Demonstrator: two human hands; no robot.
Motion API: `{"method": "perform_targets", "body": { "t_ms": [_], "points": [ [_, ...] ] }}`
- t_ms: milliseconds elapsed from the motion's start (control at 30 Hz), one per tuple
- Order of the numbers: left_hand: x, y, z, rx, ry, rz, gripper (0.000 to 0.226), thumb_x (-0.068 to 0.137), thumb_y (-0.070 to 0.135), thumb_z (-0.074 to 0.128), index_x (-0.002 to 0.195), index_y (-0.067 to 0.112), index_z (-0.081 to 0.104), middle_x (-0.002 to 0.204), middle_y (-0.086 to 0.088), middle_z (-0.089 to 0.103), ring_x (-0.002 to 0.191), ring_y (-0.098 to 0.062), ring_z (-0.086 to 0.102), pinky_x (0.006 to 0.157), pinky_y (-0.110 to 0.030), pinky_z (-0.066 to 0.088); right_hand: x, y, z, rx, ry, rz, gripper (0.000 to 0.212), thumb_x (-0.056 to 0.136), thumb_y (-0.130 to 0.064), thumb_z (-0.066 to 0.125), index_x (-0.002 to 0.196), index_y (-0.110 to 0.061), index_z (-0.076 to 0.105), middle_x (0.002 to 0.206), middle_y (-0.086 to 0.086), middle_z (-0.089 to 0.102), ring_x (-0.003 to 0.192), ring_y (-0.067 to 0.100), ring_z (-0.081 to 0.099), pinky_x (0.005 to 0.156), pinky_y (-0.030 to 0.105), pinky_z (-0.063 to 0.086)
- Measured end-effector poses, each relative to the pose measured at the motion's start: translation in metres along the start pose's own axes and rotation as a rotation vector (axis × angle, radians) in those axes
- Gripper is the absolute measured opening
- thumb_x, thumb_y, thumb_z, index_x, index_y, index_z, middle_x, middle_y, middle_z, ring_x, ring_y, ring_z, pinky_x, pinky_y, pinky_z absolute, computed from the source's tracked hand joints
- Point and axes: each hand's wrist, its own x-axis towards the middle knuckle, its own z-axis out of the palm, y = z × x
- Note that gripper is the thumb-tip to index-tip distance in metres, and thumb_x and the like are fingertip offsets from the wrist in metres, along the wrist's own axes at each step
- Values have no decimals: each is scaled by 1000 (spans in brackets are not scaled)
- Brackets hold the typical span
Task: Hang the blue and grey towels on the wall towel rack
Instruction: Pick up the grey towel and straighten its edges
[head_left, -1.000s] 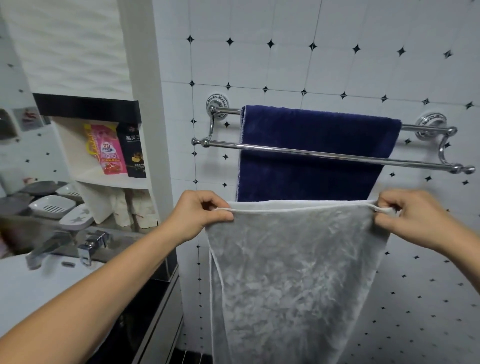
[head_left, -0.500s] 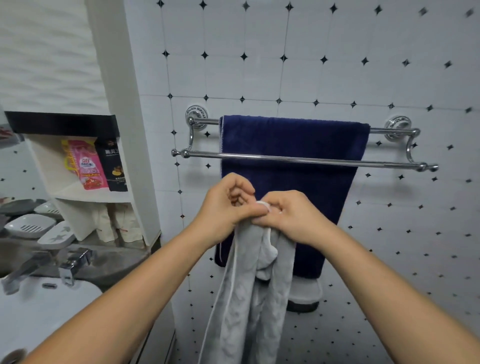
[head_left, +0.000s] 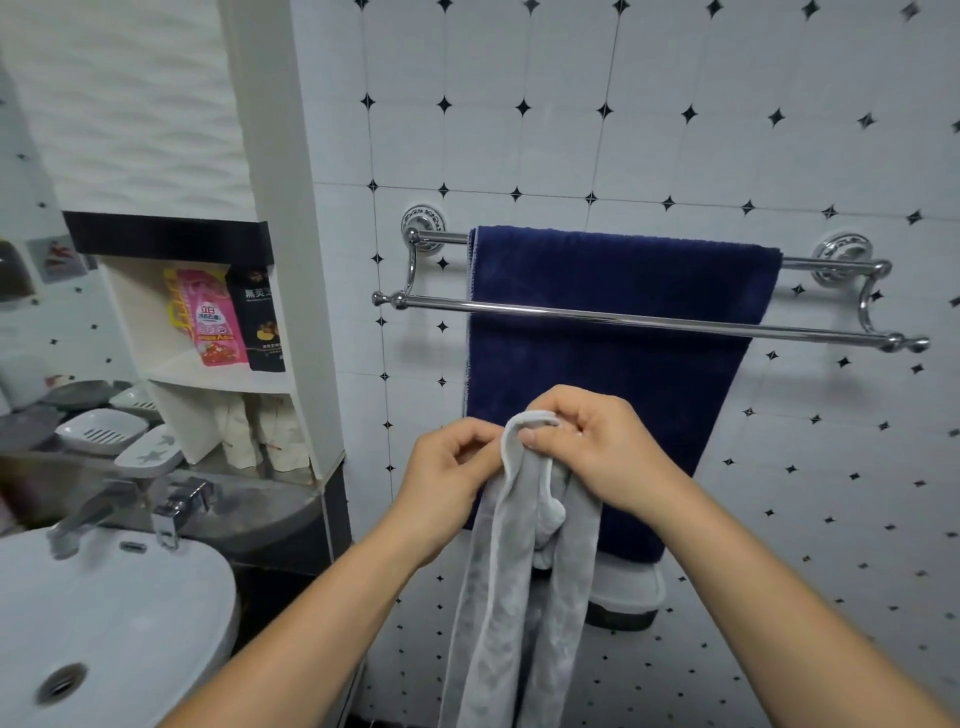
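A dark blue towel (head_left: 613, 322) hangs over the rear bar of the chrome double towel rack (head_left: 810, 335) on the tiled wall. The front bar carries nothing. Below the rack, in front of the blue towel, my left hand (head_left: 447, 470) and my right hand (head_left: 592, 441) sit close together, both gripping the top edge of the grey towel (head_left: 519, 597). The grey towel is folded lengthwise and hangs down in a narrow bunch between my forearms. Its lower end runs out of the frame.
A white basin (head_left: 119, 623) with a chrome tap (head_left: 176, 506) sits at the lower left. Behind it are soap dishes (head_left: 101, 431) and a shelf with packets (head_left: 213, 317). A white pillar (head_left: 275, 208) stands left of the rack. A white object (head_left: 628, 587) rests below the blue towel.
My hands came together from holding the grey towel spread wide, folding it in half into a narrow hanging bunch. The blue towel and rack have not moved.
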Motion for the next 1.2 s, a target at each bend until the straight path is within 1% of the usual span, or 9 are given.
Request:
{"method": "perform_targets", "body": {
  "t_ms": [133, 300, 433, 567, 767, 900, 1000, 1067, 1200],
  "points": [
    [-7, 6, 19, -172, 44, -78, 13, 95, 17, 58, 95, 5, 62, 82, -11, 69, 73, -18, 65, 60, -25, 52, -6, 1, 6, -100, 24, -150, 24, 89, -13, 68, 108, -27, 69, 76, -26, 65, 72, -2, 61, 67, 11, 43],
    [-23, 14, 36, -352, 147, -94, 17, 96, 16, 56, 96, 0, 63, 81, -13, 71, 71, -18, 68, 61, -26, 55, -19, 7, 10, -143, 236, -416, 20, 87, -2, 68, 94, -18, 76, 94, -15, 72, 89, 5, 69, 79, 18, 52],
    [-37, 8, 45, -431, 225, -108, 16, 95, 21, 56, 90, 7, 64, 90, -22, 72, 77, -27, 69, 70, -37, 56, -37, 2, 25, 103, 375, -120, 27, 83, -5, 72, 78, -32, 73, 82, -10, 73, 77, 8, 68, 68, 16, 49],
    [-45, 3, 43, -488, 250, -81, 14, 94, 15, 53, 90, 3, 58, 77, -13, 70, 64, -18, 67, 57, -26, 54, -48, 5, 35, 202, 427, 114, 12, 82, -16, 76, 73, -22, 69, 68, 15, 63, 66, 30, 58, 64, 38, 50],
    [-53, -7, 37, -396, 201, -2, 19, 92, 19, 58, 91, 0, 56, 74, -7, 70, 63, -14, 65, 57, -22, 52, -46, 2, 34, 163, 383, 183, 9, 83, -22, 73, 75, -23, 69, 64, 0, 61, 56, 5, 52, 58, 27, 49],
    [-57, -7, 37, -387, 169, 25, 15, 90, 13, 50, 93, -2, 54, 70, -4, 70, 61, -12, 66, 56, -20, 52, -42, 4, 39, 129, 384, 212, 11, 82, -27, 74, 75, -23, 67, 56, -11, 55, 56, 2, 52, 58, 24, 48],
    [-58, -8, 36, -387, 162, 33, 20, 89, 10, 51, 105, 1, 58, 88, -6, 75, 78, -14, 72, 66, -20, 54, -39, 2, 43, 123, 395, 231, 13, 83, -28, 73, 74, -22, 65, 62, -3, 62, 59, 8, 57, 57, 26, 50],
    [-59, -11, 37, -370, 203, 16, 28, 86, 9, 58, 113, 5, 63, 100, -10, 75, 92, -19, 72, 73, -22, 55, -39, 1, 48, 133, 381, 243, 13, 83, -26, 72, 73, -22, 65, 60, -9, 62, 57, 4, 57, 53, 18, 46],
    [-59, -17, 36, -357, 368, -31, 19, 87, 2, 62, 92, 12, 76, 90, -14, 76, 85, -25, 74, 68, -24, 56, -44, 4, 62, 187, 364, 267, 12, 81, -27, 73, 72, -24, 66, 61, -6, 63, 57, 3, 57, 56, 22, 48]
  ]
}}
